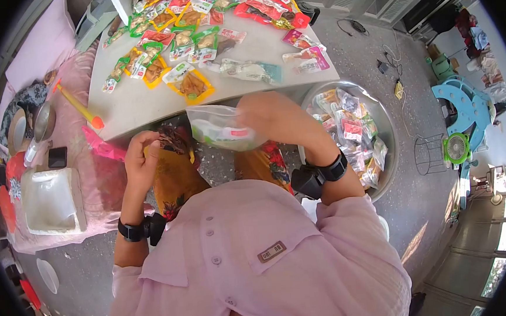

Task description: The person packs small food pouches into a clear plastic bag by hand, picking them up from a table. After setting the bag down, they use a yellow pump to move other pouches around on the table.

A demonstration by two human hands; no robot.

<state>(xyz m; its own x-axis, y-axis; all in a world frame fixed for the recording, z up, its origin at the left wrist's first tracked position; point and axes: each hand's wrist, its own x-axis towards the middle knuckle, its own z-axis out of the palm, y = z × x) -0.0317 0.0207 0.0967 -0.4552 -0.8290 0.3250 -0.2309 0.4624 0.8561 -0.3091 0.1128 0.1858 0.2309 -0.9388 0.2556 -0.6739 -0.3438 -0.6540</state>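
Note:
My right hand (268,119), smeared by motion, grips a clear plastic bag (212,117) in front of the table's near edge. Green, white and red packaging shows through the bag's lower part. On the other side, my left hand (143,160) is raised over my lap with its fingers curled and the thumb close to them. Whatever lies between those fingertips is too small to make out. Just beside them is a dark brown, stringy-looking thing (172,139). Many snack packets (189,85) with yellow, green and red edges cover the table (126,105) ahead.
A large metal basin (390,142) full of packets stands on the floor at my right. To my left, a pink-covered bed or couch (97,192) bears a white foam box (50,201), a phone (57,157) and a metal bowl (44,122). A green fan (456,148) stands farther right.

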